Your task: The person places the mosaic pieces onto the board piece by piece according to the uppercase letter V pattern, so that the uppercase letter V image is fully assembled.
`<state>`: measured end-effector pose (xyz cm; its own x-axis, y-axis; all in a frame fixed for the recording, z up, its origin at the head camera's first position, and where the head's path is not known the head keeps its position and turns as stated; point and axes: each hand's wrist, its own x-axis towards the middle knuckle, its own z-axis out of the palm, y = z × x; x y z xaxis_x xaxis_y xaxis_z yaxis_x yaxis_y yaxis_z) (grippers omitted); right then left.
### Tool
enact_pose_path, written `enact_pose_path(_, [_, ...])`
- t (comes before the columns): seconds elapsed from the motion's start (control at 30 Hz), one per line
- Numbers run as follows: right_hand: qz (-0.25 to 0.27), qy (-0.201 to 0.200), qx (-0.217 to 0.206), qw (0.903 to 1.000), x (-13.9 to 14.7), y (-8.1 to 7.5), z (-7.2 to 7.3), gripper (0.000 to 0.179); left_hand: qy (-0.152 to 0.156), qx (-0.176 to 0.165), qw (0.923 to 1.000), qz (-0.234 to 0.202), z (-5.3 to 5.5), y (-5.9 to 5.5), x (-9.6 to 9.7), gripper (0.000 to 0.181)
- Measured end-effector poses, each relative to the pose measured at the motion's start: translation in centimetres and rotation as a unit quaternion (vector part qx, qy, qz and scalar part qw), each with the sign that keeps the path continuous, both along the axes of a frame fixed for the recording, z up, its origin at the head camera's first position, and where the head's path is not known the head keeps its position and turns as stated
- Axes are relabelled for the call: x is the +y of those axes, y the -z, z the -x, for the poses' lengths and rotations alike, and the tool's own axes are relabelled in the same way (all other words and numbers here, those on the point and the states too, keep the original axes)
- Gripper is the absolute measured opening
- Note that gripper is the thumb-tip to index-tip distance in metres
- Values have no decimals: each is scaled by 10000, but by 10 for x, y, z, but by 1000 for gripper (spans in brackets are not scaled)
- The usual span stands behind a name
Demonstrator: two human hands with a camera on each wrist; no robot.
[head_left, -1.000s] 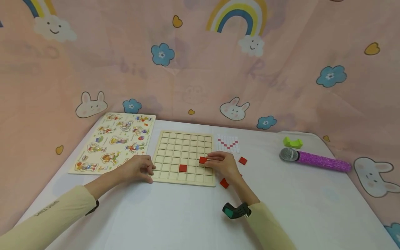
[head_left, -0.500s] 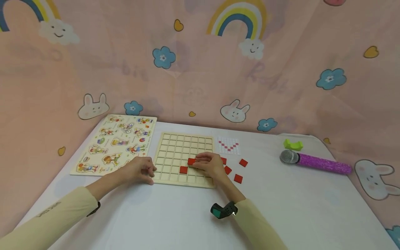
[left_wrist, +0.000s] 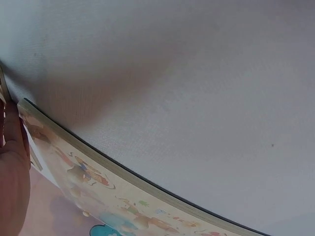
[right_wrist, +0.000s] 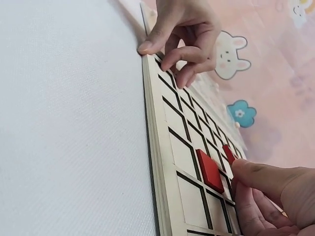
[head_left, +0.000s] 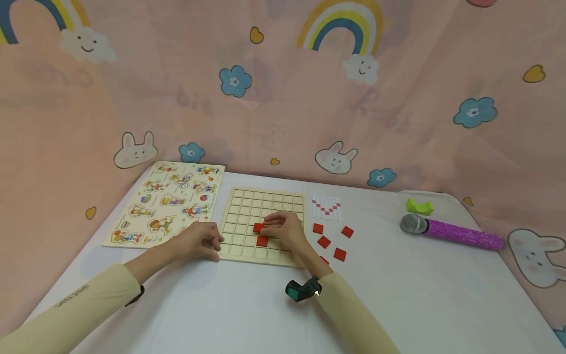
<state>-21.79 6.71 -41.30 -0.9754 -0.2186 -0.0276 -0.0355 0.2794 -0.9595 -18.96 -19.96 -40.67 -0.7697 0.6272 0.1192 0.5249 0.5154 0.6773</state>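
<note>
A pale wooden grid board (head_left: 240,214) lies mid-table, with one red square tile (head_left: 262,241) in a cell of it. My left hand (head_left: 197,241) holds the board's near left corner, thumb at the edge and bent fingers over the top, as the right wrist view shows. Between thumb and fingers my right hand (head_left: 285,230) pinches another red tile (right_wrist: 229,154), just above a cell behind the placed one. Whether the pinched tile touches the board I cannot tell. Several loose red tiles (head_left: 340,254) lie right of the board, one partly hidden by my right wrist.
A pattern card (head_left: 327,206) with a V of red squares lies behind the loose tiles. On the left is a picture puzzle board (head_left: 164,200). A purple microphone (head_left: 464,234) and a green curved block (head_left: 419,206) lie at the right. A printed cloth hangs behind the table.
My right hand has carried the pinched red tile leftward over the board, to behind the placed tile. More of the loose tiles now show. The left hand stays at the corner.
</note>
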Motion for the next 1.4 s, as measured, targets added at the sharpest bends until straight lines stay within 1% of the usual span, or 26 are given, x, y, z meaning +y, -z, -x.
enact_pose_path(0.13, [-218,-117,25,9997,-3,-1,0,27,-26,-55,10000,7,0,1,0,20])
enact_pose_path(0.3, [-439,-82,99,9990,-7,-4,2,26,-70,-80,9999,33,1,2,0,21])
enact_pose_path(0.4, [-477,-79,122,9988,-9,-4,2,26,-85,-33,9999,66,1,2,-1,21])
enact_pose_path(0.5, [-487,-59,121,9987,-11,-4,2,26,-124,-50,9999,83,0,1,-1,21])
enact_pose_path(0.8, [-510,-100,157,9985,-14,-3,3,25,-68,-48,9999,129,2,2,-1,21])
enact_pose_path(0.97, [-499,-96,156,9986,-15,-3,4,24,-66,-44,9999,145,2,1,0,21])
enact_pose_path(1.13, [-424,-85,55,9991,-14,-2,5,24,-76,-87,9999,92,1,0,0,21])
enact_pose_path(1.27, [-296,-29,-95,9995,-14,-1,4,24,-66,-85,9999,67,2,1,-2,21])
enact_pose_path(1.4, [-233,4,-144,9996,-14,-2,3,24,-27,-51,10000,73,3,3,-2,21])
